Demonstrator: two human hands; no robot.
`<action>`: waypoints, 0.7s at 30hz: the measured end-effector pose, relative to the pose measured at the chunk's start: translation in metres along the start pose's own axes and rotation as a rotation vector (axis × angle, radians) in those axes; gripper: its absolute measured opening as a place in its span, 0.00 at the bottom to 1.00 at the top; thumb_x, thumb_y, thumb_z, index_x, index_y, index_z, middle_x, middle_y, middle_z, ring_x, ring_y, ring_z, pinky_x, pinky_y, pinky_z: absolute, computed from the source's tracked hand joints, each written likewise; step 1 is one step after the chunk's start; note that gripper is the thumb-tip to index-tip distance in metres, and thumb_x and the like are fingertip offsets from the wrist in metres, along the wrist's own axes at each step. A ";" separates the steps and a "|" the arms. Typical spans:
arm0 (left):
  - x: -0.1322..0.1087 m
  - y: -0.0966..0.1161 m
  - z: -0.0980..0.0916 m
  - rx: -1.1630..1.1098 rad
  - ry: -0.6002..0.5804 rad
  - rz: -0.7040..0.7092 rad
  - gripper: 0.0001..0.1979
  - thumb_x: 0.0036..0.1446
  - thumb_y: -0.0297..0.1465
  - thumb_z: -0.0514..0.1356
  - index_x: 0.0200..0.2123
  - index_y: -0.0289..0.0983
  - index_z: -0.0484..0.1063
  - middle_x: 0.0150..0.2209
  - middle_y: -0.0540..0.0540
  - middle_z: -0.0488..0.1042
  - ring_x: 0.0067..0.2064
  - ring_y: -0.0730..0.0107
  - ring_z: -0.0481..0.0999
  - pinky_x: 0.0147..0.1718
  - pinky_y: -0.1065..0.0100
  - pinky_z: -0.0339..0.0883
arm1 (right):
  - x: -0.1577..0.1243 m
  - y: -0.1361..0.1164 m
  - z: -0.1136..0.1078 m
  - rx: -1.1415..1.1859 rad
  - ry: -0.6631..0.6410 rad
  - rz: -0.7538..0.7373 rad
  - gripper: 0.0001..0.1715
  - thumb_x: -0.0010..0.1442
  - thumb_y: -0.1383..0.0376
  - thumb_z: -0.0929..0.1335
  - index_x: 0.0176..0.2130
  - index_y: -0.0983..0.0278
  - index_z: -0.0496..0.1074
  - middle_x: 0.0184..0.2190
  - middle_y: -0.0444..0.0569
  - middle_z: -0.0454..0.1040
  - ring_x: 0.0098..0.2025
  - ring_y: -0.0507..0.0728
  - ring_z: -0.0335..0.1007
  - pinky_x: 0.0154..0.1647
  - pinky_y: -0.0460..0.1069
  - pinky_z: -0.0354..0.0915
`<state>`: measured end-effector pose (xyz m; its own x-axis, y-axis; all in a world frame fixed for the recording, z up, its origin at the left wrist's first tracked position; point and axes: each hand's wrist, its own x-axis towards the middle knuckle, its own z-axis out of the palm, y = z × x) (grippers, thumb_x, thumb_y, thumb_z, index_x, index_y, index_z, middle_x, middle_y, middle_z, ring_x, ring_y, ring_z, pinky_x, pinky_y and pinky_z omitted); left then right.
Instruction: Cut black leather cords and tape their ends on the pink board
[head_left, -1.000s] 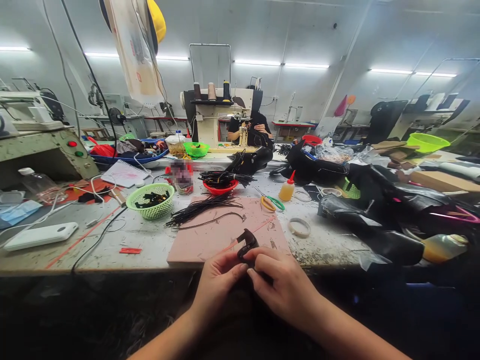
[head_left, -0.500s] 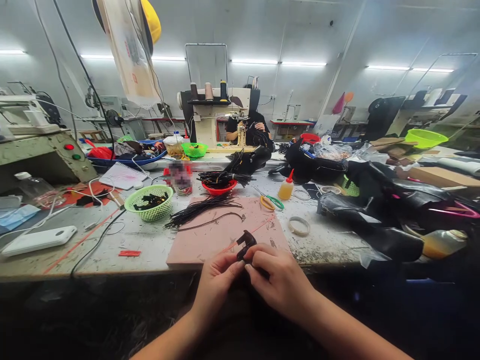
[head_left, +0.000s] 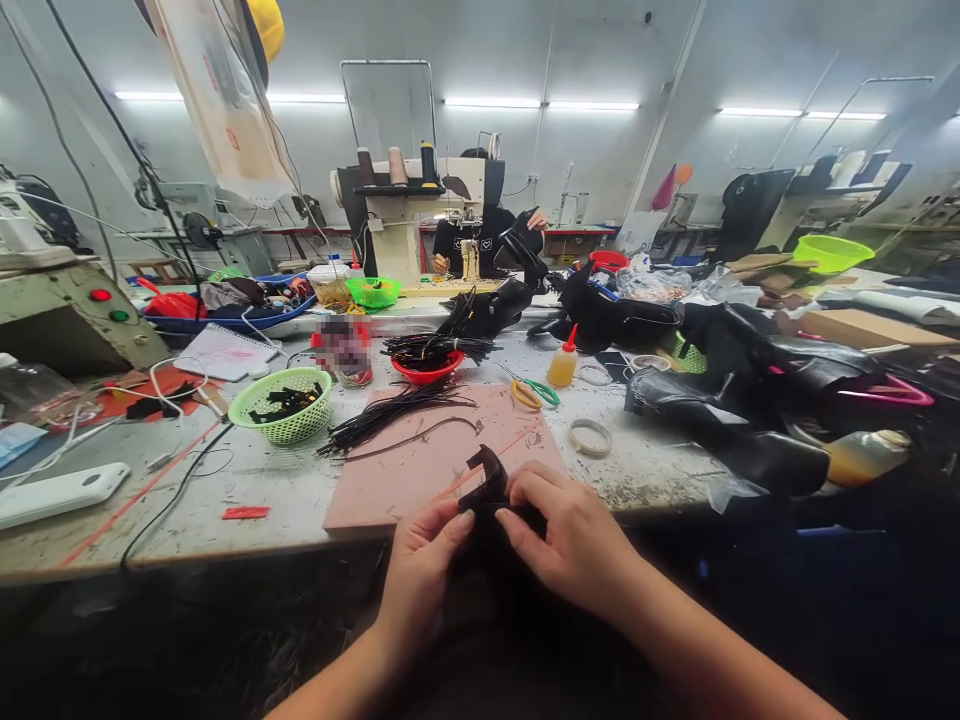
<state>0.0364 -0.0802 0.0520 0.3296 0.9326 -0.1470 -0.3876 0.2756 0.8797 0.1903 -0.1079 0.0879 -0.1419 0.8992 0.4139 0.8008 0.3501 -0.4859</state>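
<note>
A small curved black piece [head_left: 489, 480] is held between both hands above the front edge of the pink board [head_left: 420, 460]. My left hand [head_left: 427, 560] pinches its lower left end between thumb and fingers. On the other side, my right hand [head_left: 562, 530] grips its right part with bent fingers. Dark material below the piece blends into the dark background, so its outline cannot be made out. Behind the hands, a bundle of thin black strips [head_left: 397, 412] lies on the board, next to a red bowl [head_left: 427, 368] heaped with more strips.
A green basket of black bits [head_left: 281, 405] stands left of the board. Scissors [head_left: 534, 390], a glue bottle [head_left: 562, 362] and a tape roll [head_left: 591, 437] lie at the right. Black bags [head_left: 712, 400] cover the right side. A person sits behind the sewing machine [head_left: 401, 225].
The view has shifted slightly, moving the table left in the frame. My hands are a little farther apart, and more of the black piece shows. The person opposite has raised a hand with a black item.
</note>
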 end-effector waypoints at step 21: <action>0.011 0.007 -0.011 0.162 -0.019 0.181 0.07 0.39 0.29 0.67 0.21 0.36 0.70 0.33 0.48 0.75 0.39 0.66 0.71 0.38 0.70 0.64 | 0.008 -0.008 -0.005 0.014 -0.096 -0.028 0.04 0.54 0.66 0.63 0.31 0.64 0.66 0.25 0.46 0.69 0.26 0.52 0.63 0.27 0.46 0.55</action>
<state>0.0274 -0.0650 0.0517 0.2838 0.9585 0.0270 -0.2992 0.0617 0.9522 0.1851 -0.1048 0.0989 -0.2197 0.9098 0.3522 0.7875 0.3785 -0.4864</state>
